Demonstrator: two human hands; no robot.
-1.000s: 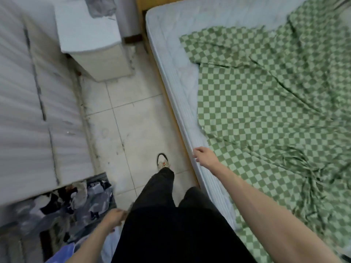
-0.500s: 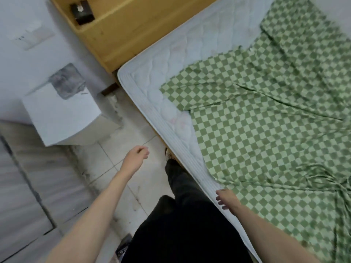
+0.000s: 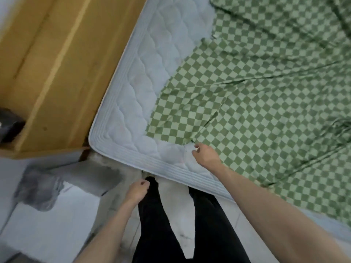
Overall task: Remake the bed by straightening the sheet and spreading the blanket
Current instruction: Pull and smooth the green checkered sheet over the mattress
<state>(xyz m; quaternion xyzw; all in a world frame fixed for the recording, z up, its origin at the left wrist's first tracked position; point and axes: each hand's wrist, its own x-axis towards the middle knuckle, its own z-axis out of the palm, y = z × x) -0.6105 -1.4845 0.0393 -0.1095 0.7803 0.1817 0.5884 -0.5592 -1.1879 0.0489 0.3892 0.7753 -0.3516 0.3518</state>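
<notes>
Your green checked sheet (image 3: pixel 266 103) lies wrinkled, its corner folded back, baring the quilted mattress (image 3: pixel 144 88) toward nine o'clock.

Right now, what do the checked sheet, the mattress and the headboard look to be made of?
Checked sheet: thin woven cloth, matt; it creases and folds sharply. Mattress: quilted white fabric over padding, judging by its stitched, puffy surface and ribbed edge. Headboard: wood or wood-look board, smooth yellow-brown; the blur hides any grain.
</notes>
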